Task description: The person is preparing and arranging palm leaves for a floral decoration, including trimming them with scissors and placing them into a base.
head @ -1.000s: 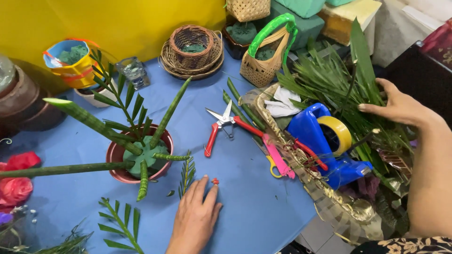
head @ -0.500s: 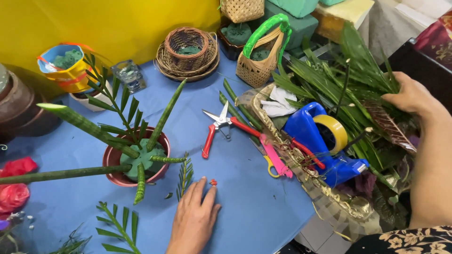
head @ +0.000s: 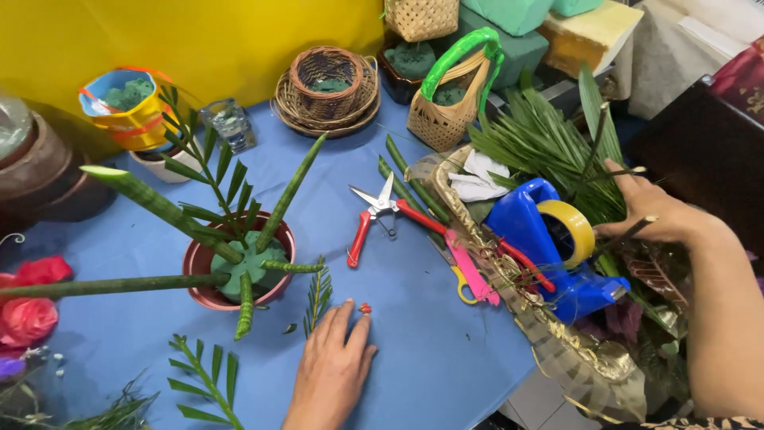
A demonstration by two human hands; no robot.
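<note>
— Where are your hands?
— Your left hand (head: 330, 373) lies flat on the blue surface (head: 422, 358), fingers spread and holding nothing, just beside the red pot (head: 208, 296) of green stems.
— And your right?
— Your right hand (head: 656, 213) reaches into the palm leaves (head: 541, 147) past the blue tape dispenser (head: 549, 255), fingers curled around thin dark stems (head: 629, 232).

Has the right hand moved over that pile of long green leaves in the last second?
Yes. The right hand has slid away from the blue tape dispenser with the yellow roll, further out across the long green leaves.
</note>
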